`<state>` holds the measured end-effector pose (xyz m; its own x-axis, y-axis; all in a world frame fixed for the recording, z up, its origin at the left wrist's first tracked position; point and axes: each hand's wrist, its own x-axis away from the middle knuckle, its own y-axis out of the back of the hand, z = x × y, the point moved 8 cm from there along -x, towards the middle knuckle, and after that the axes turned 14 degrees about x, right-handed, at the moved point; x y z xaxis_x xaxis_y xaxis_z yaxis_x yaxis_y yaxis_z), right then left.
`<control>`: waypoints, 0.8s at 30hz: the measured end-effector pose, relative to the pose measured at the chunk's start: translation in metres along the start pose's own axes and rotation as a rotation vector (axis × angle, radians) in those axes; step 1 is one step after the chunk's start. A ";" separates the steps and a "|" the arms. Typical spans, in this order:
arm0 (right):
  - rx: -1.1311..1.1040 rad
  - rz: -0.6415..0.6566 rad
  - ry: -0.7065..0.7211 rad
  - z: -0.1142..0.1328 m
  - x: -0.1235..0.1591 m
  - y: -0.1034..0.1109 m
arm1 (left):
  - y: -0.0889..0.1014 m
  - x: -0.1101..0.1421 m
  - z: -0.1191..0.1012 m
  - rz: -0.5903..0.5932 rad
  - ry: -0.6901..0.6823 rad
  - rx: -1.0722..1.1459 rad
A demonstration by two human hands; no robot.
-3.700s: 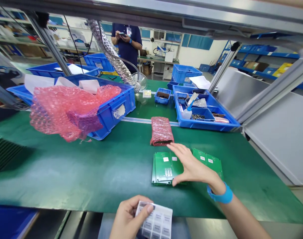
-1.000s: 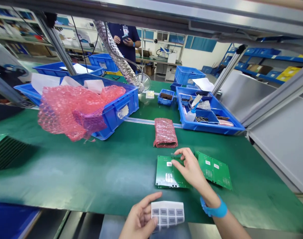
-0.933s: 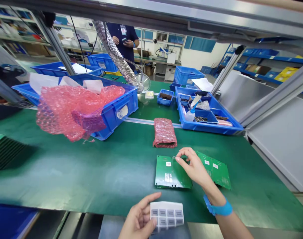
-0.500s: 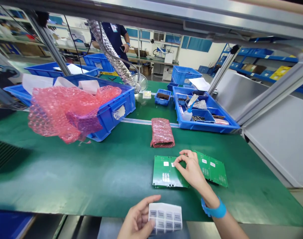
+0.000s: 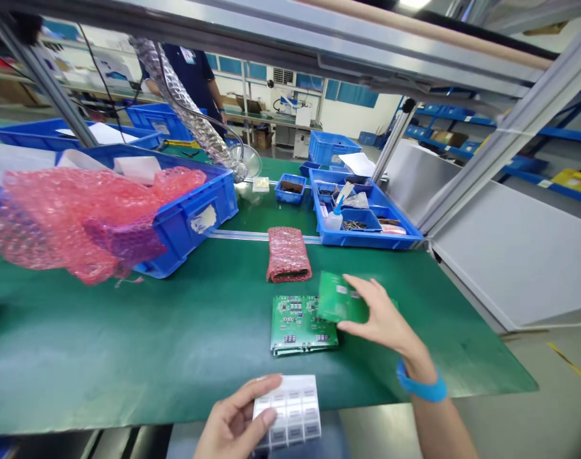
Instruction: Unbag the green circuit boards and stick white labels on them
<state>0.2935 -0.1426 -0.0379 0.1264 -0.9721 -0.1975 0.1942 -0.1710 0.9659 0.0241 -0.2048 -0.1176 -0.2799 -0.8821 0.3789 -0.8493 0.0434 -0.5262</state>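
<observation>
My right hand [image 5: 381,315] grips a green circuit board [image 5: 341,298] by its edges, thumb below and fingers above. The board is lifted, slightly blurred, and carries small white labels. Below and left of it, a stack of circuit boards [image 5: 302,325] lies on the green mat, its top board showing mounted components. A sliver of another green board [image 5: 394,304] peeks out behind my right hand. Near the front edge, my left hand [image 5: 245,414] pinches a sheet of label stickers [image 5: 293,408] between thumb and fingers. A blue band [image 5: 422,382] circles my right wrist.
A pink bubble-wrapped package [image 5: 288,254] lies behind the boards. At left, a blue crate [image 5: 190,223] overflows with pink bubble wrap [image 5: 80,217]. A blue tray [image 5: 367,239] of small parts and a bottle stands back right. A person [image 5: 190,80] stands beyond the bench.
My right hand has gone from touching a label on the top board to lifting a labelled board rightward. A component side is now exposed on the stack. The view has shifted right.
</observation>
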 end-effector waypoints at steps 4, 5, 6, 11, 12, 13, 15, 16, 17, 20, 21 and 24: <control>0.059 0.083 -0.201 -0.074 0.032 -0.010 | -0.001 -0.003 -0.005 -0.004 -0.065 0.026; 0.064 0.087 -0.210 -0.077 0.036 -0.013 | -0.002 -0.004 -0.008 0.010 -0.089 0.007; 0.073 0.063 -0.192 -0.072 0.037 -0.013 | -0.003 -0.005 -0.010 0.031 -0.110 -0.022; -0.015 -0.096 0.152 0.050 0.022 -0.007 | -0.010 0.001 -0.016 0.087 -0.155 -0.214; -0.015 -0.062 0.197 0.076 0.017 -0.013 | -0.010 0.004 -0.017 0.080 -0.164 -0.235; 0.009 -0.019 0.225 0.097 0.011 -0.019 | -0.010 0.006 -0.018 0.070 -0.178 -0.245; 0.069 0.046 0.253 0.123 0.001 -0.029 | -0.006 0.012 -0.019 0.053 -0.208 -0.237; 0.080 0.069 0.265 0.127 -0.004 -0.029 | -0.004 0.014 -0.018 0.047 -0.216 -0.225; 0.065 0.087 0.275 0.127 -0.008 -0.026 | 0.000 0.015 -0.017 0.044 -0.217 -0.213; -0.045 -0.015 0.219 0.098 -0.022 0.013 | 0.010 0.016 -0.012 0.042 -0.181 -0.162; -0.068 -0.133 0.151 0.082 -0.027 0.036 | 0.013 0.015 -0.012 0.033 -0.178 -0.144; -0.106 -0.414 0.018 0.051 -0.036 0.086 | 0.016 0.012 -0.020 -0.007 -0.233 -0.128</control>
<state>0.2562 -0.1309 0.0606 0.0338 -0.8215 -0.5692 0.3312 -0.5281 0.7819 -0.0021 -0.2053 -0.1064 -0.1760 -0.9662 0.1884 -0.9047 0.0834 -0.4178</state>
